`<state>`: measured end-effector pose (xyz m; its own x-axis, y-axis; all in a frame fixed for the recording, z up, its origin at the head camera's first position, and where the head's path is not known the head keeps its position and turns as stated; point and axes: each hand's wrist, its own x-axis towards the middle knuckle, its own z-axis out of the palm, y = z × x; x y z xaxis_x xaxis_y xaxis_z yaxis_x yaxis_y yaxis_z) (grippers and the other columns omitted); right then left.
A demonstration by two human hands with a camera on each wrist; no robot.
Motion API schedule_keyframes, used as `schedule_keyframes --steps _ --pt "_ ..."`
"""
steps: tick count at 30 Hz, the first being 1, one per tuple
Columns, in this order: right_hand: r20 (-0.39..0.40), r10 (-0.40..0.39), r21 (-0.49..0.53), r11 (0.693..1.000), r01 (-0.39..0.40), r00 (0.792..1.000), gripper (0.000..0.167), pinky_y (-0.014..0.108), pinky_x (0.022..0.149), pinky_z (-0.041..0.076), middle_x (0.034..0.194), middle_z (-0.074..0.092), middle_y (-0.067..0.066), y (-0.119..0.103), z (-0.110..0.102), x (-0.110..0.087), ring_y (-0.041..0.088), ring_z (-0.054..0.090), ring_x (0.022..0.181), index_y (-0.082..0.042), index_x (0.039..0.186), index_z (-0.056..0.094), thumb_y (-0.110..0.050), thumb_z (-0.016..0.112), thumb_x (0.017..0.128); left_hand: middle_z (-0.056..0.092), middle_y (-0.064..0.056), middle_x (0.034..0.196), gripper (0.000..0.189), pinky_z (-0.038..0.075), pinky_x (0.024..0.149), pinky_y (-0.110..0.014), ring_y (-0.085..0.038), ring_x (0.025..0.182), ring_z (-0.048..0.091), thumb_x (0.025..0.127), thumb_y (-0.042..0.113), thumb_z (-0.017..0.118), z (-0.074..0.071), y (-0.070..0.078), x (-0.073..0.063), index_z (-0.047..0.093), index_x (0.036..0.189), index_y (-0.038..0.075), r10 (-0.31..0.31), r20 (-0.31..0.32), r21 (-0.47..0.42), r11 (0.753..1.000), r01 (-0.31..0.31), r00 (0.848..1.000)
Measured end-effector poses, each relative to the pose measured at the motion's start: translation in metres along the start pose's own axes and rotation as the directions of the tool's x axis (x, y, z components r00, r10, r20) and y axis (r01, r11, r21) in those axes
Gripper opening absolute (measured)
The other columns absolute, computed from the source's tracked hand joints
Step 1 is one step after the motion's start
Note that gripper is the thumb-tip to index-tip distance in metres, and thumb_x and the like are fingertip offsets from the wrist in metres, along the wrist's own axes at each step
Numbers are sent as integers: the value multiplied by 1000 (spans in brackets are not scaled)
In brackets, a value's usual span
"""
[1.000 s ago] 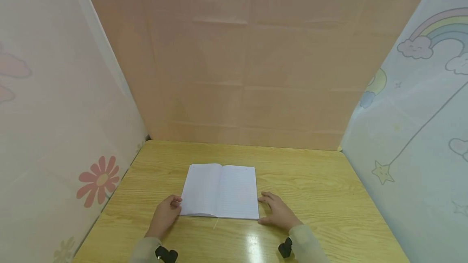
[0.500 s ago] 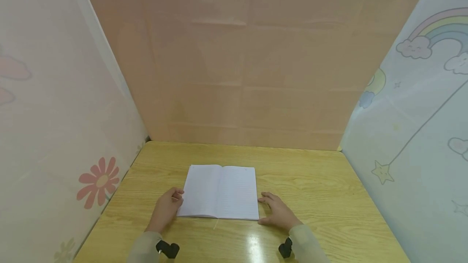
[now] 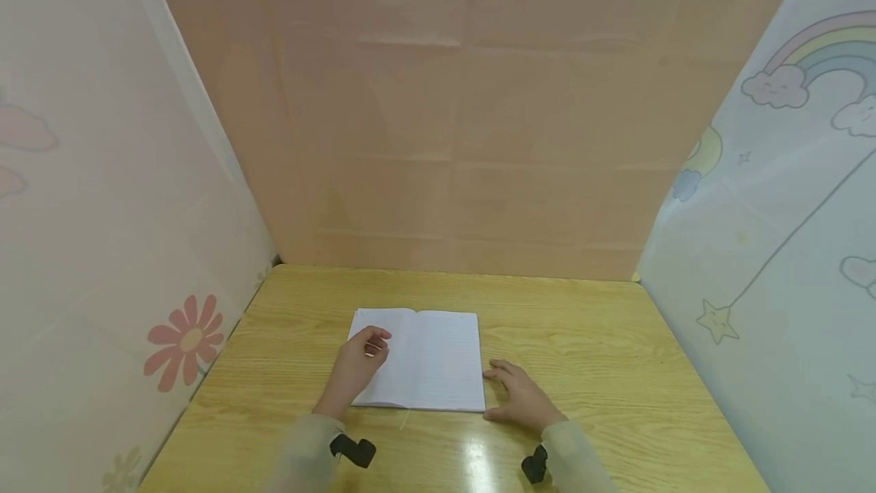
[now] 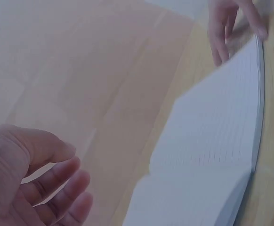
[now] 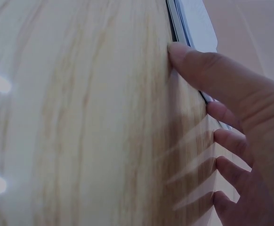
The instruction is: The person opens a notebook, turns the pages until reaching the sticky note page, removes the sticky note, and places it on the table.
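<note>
An opened notebook (image 3: pixel 448 360) with white ruled pages lies flat on the wooden table. My left hand (image 3: pixel 357 362) is over its left page, fingers loosely bent. In the left wrist view that hand (image 4: pixel 43 179) holds nothing, and air shows between it and the paper. At the notebook's right edge rests my right hand (image 3: pixel 523 398), with fingers spread. The right wrist view shows its thumb (image 5: pixel 198 66) at the corner of the notebook (image 5: pixel 193 23), and its other fingertips down at the tabletop.
The wooden table (image 3: pixel 582 341) runs back to a tan sheet (image 3: pixel 452 112). A flower-patterned wall panel (image 3: pixel 123 211) stands on the left and a rainbow-patterned one (image 3: pixel 773 249) on the right. Black wrist cameras sit on both sleeves.
My left hand has left the notebook's left edge and moved right, up over the left page. Before that it slid slightly along that edge. The right hand stays where it was.
</note>
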<state>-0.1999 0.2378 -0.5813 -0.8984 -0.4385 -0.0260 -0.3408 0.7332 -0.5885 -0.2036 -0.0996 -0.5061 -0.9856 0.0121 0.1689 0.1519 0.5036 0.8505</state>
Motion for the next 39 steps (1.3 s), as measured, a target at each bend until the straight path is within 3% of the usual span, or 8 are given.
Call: schedule_keyframes --steps 8,14,19,26,32,39 --pt "1 10 6 1000 -10 1000 76 62 106 32 149 39 17 -4 -2 -1 44 33 137 -7 132 56 -44 82 71 65 0 90 15 50 71 -22 -10 83 60 90 7 66 41 32 0 66 104 12 88 123 -95 993 -77 989" --pt "-8 25 3 1000 -25 1000 75 61 107 32 148 41 16 -3 -1 0 43 34 137 -9 130 58 -45 83 70 65 3 90 14 50 73 -22 -8 84 60 91 8 65 72 40 -2 66 104 14 109 212 -140 987 -80 971" --pt "-14 15 -4 1000 -15 1000 74 60 107 32 147 42 15 -1 -1 1 42 36 136 -10 130 58 -44 83 69 64 4 90 14 51 74 -23 -7 84 59 91 8 65 95 33 -3 66 102 16 131 285 -137 986 -95 950" --pt "-17 10 -15 1000 -10 1000 74 59 107 34 148 42 15 1 0 2 42 37 136 -10 130 58 -46 83 70 61 8 84 12 49 70 -21 -3 79 56 90 5 64 120 10 -6 66 101 8 143 387 -81 989 -121 911" --pt "-20 4 -17 1000 -5 1000 75 60 106 34 148 42 15 2 0 2 42 36 136 -10 130 58 -47 82 70 59 13 82 10 47 67 -20 0 75 53 88 9 66 135 -6 -12 67 95 15 146 456 -9 987 -160 878" --pt "-16 1 -18 1000 -1 1000 75 60 106 34 148 41 15 3 0 2 42 35 137 -10 130 58 -48 82 70 57 13 82 9 45 66 -19 2 73 51 87 13 69 142 -11 -16 66 93 19 131 478 66 981 -185 869"
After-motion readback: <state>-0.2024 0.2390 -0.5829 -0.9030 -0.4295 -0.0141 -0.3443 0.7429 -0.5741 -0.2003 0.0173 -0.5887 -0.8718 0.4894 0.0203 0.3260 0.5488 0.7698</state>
